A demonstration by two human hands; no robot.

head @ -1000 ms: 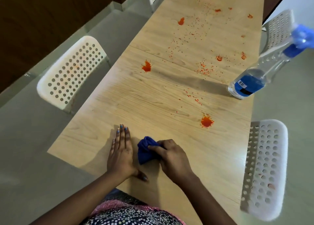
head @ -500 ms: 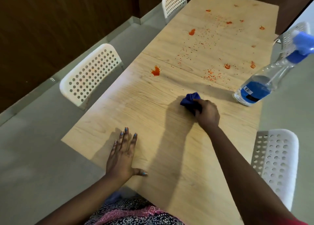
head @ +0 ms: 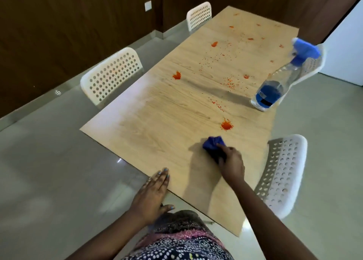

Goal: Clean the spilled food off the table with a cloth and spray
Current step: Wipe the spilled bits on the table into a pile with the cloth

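Presently we find the right hand (head: 231, 163) with fingers curled round a bunched blue cloth (head: 213, 145), pressing it onto the wooden table (head: 157, 126) near its close end. Just beyond the cloth lies an orange-red splat (head: 226, 125); a second splat (head: 176, 75) sits toward the left edge, and finer specks (head: 229, 83) are scattered farther up. The left hand (head: 153, 193) rests flat at the near table edge, fingers straight and together. We note the spray bottle (head: 279, 85) standing at the right edge, with white perforated chairs (head: 112, 75) alongside.
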